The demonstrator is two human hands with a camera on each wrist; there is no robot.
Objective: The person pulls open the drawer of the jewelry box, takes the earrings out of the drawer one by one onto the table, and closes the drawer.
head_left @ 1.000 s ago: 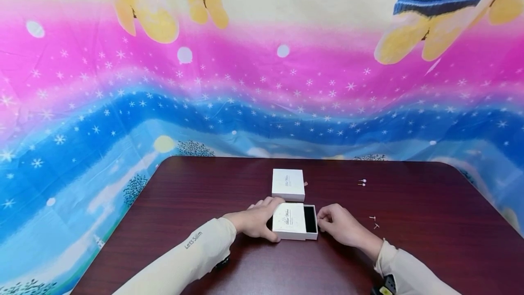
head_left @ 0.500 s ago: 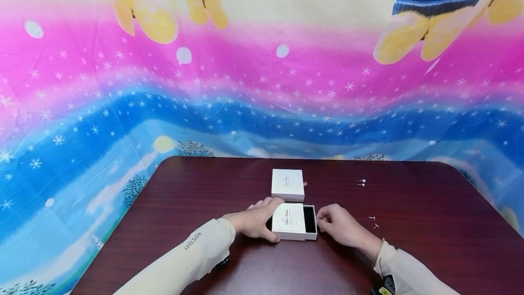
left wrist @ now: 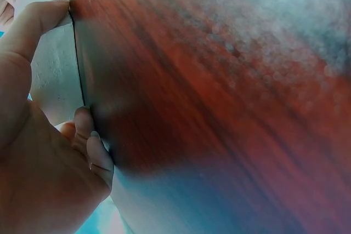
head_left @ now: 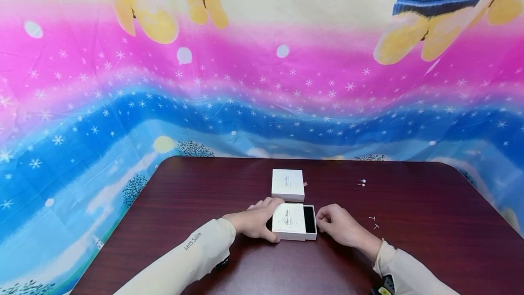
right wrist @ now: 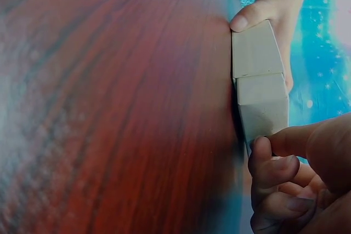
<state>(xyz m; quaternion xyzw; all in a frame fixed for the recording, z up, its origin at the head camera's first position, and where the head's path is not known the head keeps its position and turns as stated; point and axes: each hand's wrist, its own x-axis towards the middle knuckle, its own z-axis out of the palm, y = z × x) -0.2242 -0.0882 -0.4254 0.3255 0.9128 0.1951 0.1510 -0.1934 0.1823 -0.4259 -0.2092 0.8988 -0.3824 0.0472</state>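
A white cardboard drawer box [head_left: 288,217] with printed lettering lies on the table in the head view, its black-lined drawer [head_left: 310,219] slid partly out to the right. My left hand [head_left: 255,223] grips the box's outer sleeve from the left, thumb on the near side and fingers on the far side. At the drawer's right end is my right hand [head_left: 339,226]. In the right wrist view its thumb and index finger pinch at the drawer's end wall [right wrist: 266,116]; what lies between the fingertips is hidden. The drawer looks bare where its lining shows.
Just behind stands a second white box [head_left: 287,183], closed, with a small tab [head_left: 305,184] on its right. Two pearl-headed ear studs [head_left: 363,181] lie at the right. Nearer are two small T-shaped studs [head_left: 376,226]. A printed cloth [head_left: 262,104] hangs behind the table [head_left: 204,185].
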